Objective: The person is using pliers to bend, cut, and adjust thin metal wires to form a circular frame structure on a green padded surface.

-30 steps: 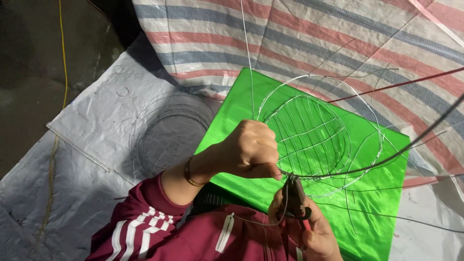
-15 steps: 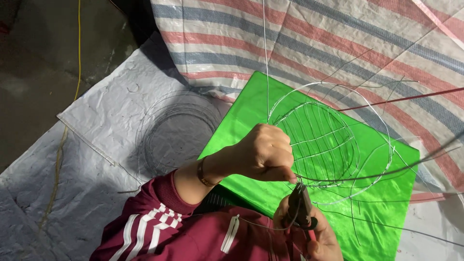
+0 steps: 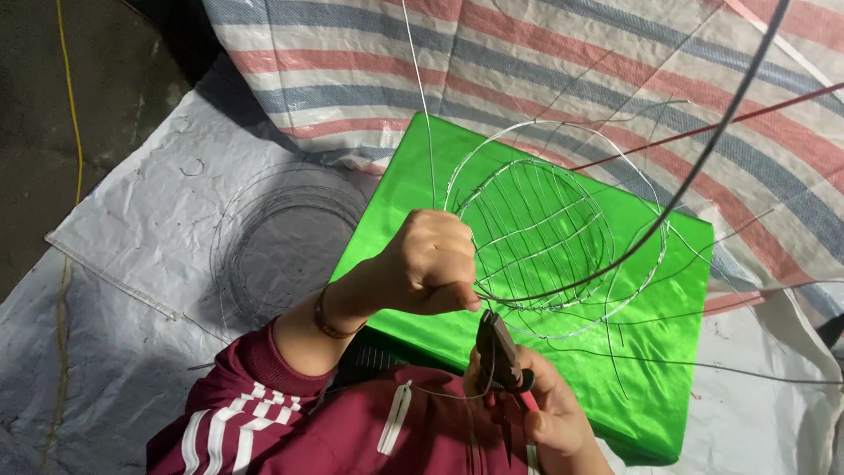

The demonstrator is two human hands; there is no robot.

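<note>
Two hands at work on one round basket frame of thin silver wire [image 3: 545,233], which sits on the shiny green rectangular board [image 3: 668,352] at centre frame.

At 9 o'clock of the frame: a loose coil of dark thin wire [image 3: 281,237] lies flat on the grey-white plastic sheet [image 3: 132,264], well apart from both hands.

Your left hand [image 3: 431,264] is a closed fist at the frame's rim, about 8 o'clock of the ring, fingers curled tight on a wire strand; which strand, cannot tell.

Your right hand [image 3: 536,405] is wrapped shut on the dark pliers [image 3: 497,352], nose pointing up to the rim just beside the left fist. Jaw state cannot be read.

Judgement: a rim joint is being bound or trimmed. The next move calls for a steady left hold and a small wrist turn of the pliers.

Room: long loose wires cross from 12 to 4 o'clock over the striped tarpaulin [image 3: 615,62]; they crowd the far side. The board's near edge lies close to your lap; freer space at 9 o'clock.
</note>
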